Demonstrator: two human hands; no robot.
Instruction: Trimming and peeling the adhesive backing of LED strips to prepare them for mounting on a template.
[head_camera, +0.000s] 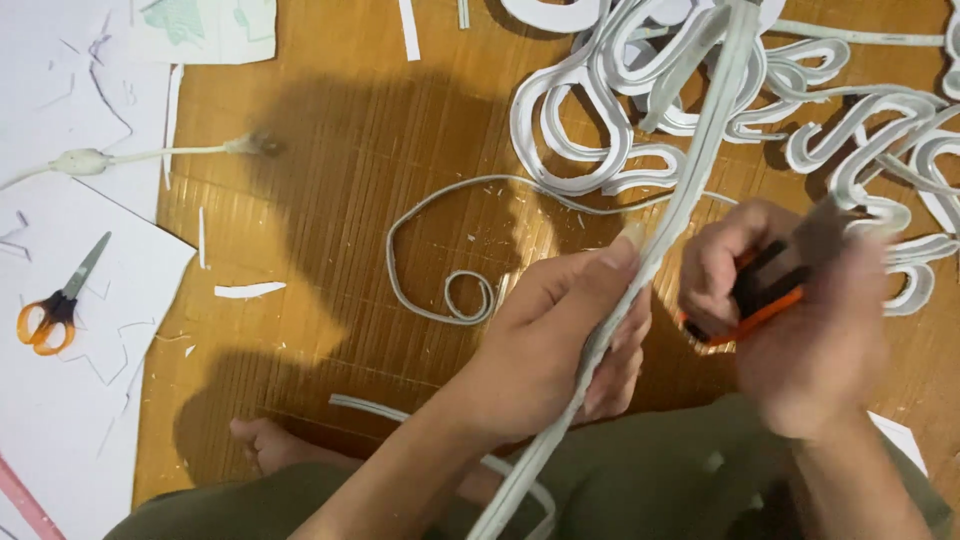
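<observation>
Left hand (560, 340) clamps the white strip (690, 190) taut; right hand (800, 320) grips an orange-black cutter (750, 300) beside it.

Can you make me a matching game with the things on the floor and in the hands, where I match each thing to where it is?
Things:
1. orange-handled scissors
2. long white strip
3. orange and black cutter
4. white cord with a switch

Places:
A. gripped in the left hand
B. lying on white paper at the left
C. held in the right hand
D. stretched from the paper onto the wooden floor, upper left

Pairs: 1-B, 2-A, 3-C, 4-D
</observation>
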